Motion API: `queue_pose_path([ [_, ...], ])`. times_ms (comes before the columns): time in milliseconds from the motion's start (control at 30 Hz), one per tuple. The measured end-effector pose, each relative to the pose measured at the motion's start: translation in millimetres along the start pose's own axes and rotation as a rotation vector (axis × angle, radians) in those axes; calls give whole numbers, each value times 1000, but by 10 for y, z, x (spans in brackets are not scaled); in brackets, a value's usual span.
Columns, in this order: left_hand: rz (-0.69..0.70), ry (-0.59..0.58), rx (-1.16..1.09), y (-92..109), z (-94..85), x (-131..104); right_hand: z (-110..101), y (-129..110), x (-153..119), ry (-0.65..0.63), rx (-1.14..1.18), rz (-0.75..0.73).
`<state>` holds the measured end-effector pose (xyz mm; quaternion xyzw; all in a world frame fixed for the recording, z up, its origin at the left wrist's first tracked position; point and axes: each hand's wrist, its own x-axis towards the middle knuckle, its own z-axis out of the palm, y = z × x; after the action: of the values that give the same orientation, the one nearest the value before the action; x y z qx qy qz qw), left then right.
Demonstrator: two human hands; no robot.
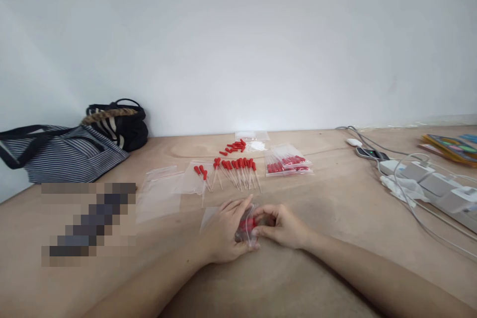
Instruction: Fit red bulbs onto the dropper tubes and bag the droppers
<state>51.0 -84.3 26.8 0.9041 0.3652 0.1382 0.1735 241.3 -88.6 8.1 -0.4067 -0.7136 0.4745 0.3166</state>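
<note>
Near the front middle of the table, my left hand is curled round a clear plastic bag with red-tipped pieces inside. My right hand pinches the right side of the same bag with thumb and fingers. Beyond my hands lies a row of droppers with red bulbs and thin clear stems. Loose red bulbs sit farther back. Filled bags of red-topped pieces are stacked to the right of the row. Flat clear bags lie to the left.
Striped bag and black bag stand at the back left. On the right are a power strip with chargers, loose white cables, a black device and colourful packets. A pale wall closes the back.
</note>
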Motion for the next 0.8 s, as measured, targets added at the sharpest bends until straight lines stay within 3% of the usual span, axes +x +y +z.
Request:
queue_pose_path([
  [167,-1,-1,-18,26,11,34,37,-52,53,-22,-31,-35],
  [333,-3,-14,-3,70,29,56,105,-37,76,148,-164,28],
  [500,-5,-75,40,18,-128,-35,-122,55,150,45,61,80],
  [567,-46,-112,53,-7,-208,-87,-265,103,243,196,-5,87],
  [667,-94,-138,61,-25,-247,-147,-394,131,438,430,-304,112],
  [800,-51,-63,65,-75,-184,-146,-379,106,701,497,-535,199],
])
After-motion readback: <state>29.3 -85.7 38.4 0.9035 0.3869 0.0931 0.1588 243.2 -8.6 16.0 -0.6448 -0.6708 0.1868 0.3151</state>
